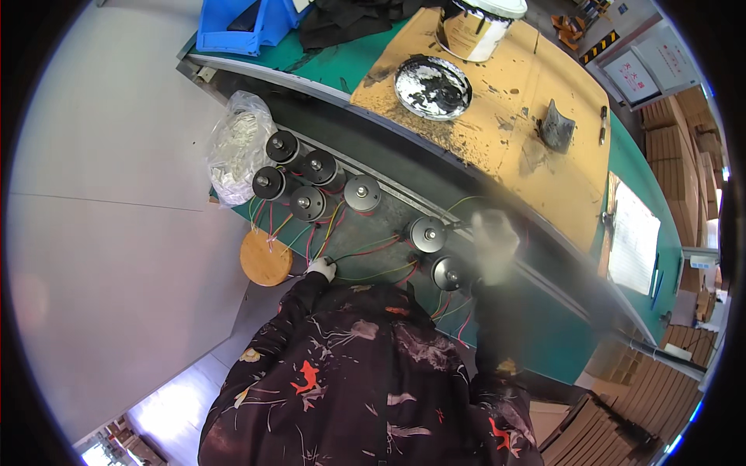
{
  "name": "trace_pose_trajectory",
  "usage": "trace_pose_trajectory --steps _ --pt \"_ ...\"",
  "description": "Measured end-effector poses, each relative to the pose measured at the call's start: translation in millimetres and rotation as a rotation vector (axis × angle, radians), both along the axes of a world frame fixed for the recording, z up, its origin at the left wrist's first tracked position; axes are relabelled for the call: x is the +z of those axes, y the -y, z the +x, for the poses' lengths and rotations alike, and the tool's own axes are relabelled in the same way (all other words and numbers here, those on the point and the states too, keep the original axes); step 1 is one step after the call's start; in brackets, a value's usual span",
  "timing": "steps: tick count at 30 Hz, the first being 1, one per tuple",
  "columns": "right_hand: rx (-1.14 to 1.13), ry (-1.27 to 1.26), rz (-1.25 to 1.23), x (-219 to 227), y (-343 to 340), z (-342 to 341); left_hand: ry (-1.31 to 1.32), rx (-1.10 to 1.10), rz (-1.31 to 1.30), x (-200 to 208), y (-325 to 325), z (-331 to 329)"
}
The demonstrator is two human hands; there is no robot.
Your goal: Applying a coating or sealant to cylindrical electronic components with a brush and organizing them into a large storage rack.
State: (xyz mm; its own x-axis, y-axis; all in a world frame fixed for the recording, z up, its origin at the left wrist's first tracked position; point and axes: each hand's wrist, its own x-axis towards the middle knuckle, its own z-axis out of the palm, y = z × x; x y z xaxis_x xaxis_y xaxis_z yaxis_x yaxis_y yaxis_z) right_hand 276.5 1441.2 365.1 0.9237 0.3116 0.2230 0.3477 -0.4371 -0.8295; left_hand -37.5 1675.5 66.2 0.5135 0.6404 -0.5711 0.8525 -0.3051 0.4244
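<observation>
Several black cylindrical motors with metal shafts stand on the bench. My left hand (322, 269), in a white glove, is closed around thin wires (359, 251) that run from a motor (427, 234) right of centre. My right hand (495, 237), also gloved in white, is blurred by motion just right of that motor. Something dark reaches from it toward the motor, too smeared to name. Nearer to me is another motor (447, 273) with loose wires. The rest, such as the silver-topped motor (362, 193), are grouped to the left.
A clear plastic bag (240, 147) of pale material lies left of the motors, above a round wooden stool (266, 257). On the raised shelf are a black-smeared lid (433, 87), a paint bucket (478, 31), a curved dark piece (557, 127), a clipboard (633, 237) and a blue bin (249, 31).
</observation>
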Motion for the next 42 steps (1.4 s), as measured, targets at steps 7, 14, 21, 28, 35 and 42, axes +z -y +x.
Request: trace_pose_trajectory --steps 7,14,21,28,35,42 --pt "-0.071 -0.032 -0.001 -26 1 -8 0.02 -0.007 -0.044 0 -2 -6" --pt "-0.065 -0.047 0.008 -28 2 -11 0.016 -0.002 -0.038 8 0 -5" --pt "-0.079 0.115 -0.052 -30 13 -13 -0.246 -0.401 0.329 68 11 36" --pt "-0.258 -0.124 0.462 -6 56 -34 0.265 -0.589 0.351 202 63 146" --pt "-0.432 -0.207 0.528 16 71 -62 0.369 -0.388 0.233 223 112 214" --pt "-0.395 -0.183 0.505 28 63 -73 0.397 -0.239 0.288 224 92 164"
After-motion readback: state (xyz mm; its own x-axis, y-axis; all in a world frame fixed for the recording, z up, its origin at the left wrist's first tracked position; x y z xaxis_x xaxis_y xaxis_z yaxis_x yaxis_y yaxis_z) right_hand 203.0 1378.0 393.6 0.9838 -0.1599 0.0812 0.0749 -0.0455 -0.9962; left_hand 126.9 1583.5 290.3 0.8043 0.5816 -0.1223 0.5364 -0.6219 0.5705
